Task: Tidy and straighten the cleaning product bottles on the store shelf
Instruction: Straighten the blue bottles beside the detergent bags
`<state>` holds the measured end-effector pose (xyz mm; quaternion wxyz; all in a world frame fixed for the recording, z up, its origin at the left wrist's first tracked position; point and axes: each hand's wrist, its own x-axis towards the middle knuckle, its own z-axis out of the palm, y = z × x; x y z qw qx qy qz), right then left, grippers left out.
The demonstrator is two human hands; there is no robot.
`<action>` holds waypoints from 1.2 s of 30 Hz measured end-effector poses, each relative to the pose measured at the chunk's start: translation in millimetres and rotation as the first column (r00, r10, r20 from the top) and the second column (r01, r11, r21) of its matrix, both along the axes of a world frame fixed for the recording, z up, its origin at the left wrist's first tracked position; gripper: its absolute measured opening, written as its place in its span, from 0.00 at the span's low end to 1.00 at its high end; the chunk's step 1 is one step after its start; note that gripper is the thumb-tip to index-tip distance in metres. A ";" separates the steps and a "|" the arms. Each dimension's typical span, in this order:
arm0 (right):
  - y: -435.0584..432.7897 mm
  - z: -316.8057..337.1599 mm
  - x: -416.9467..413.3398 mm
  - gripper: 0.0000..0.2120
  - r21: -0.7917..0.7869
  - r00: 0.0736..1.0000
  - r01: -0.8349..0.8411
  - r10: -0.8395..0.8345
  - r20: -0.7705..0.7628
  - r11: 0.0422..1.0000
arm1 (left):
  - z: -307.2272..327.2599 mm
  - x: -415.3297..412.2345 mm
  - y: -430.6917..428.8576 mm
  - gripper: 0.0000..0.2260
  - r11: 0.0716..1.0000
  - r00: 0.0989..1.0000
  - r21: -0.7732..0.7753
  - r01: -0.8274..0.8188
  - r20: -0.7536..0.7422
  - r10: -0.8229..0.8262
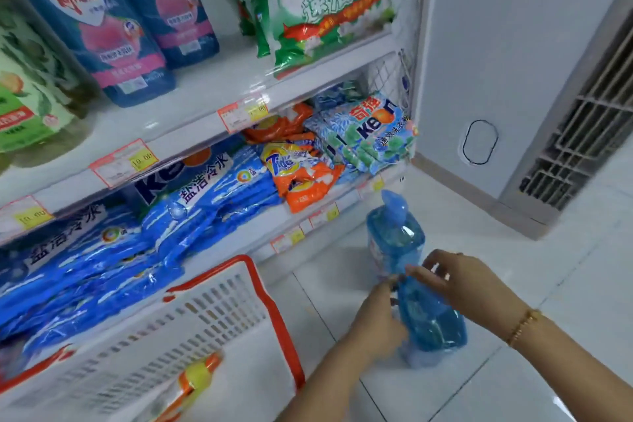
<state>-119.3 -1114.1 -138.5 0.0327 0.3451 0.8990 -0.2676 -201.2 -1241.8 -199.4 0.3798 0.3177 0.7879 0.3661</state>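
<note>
The left hand (376,315) and right hand (459,281) pinched a blue bottle (435,325) on the floor (479,223), with a second bottle (394,240) just behind, a basket (274,305) on the left and bare tiles on the right.

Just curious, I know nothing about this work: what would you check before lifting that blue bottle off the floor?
1. Grip on the near blue bottle: ok; left hand grips its side, right hand pinches its top.
2. Pump cap closed: cannot tell, it is plastic-wrapped.
3. Second blue bottle clear: cannot tell; it stands right behind, gap hidden.
4. Basket out of the way: ok, off to the left.
5. Space on the bottom shelf: not ok, packed with detergent bags.
</note>
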 end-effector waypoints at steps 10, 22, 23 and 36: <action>-32.3 0.4 3.5 0.13 0.092 0.998 0.055 -0.053 -0.024 0.994 | -0.1 21.9 -16.5 0.06 0.995 0.990 -0.034 -0.098 0.097 0.101; -17.6 240.7 -44.3 0.15 0.296 0.742 -0.376 0.476 -0.473 0.878 | 149.2 -56.5 -56.3 0.34 0.951 0.996 0.297 -0.090 0.021 0.088; -17.9 261.9 -52.7 0.15 0.291 0.690 -0.399 0.494 -0.528 0.869 | 168.0 -66.6 -58.9 0.37 0.934 0.996 0.346 -0.089 0.008 0.092; -50.2 329.2 -167.0 0.21 0.402 0.150 -0.310 0.462 -0.874 0.862 | 324.5 -220.4 -91.0 0.38 0.841 0.747 0.536 -0.066 -0.532 0.398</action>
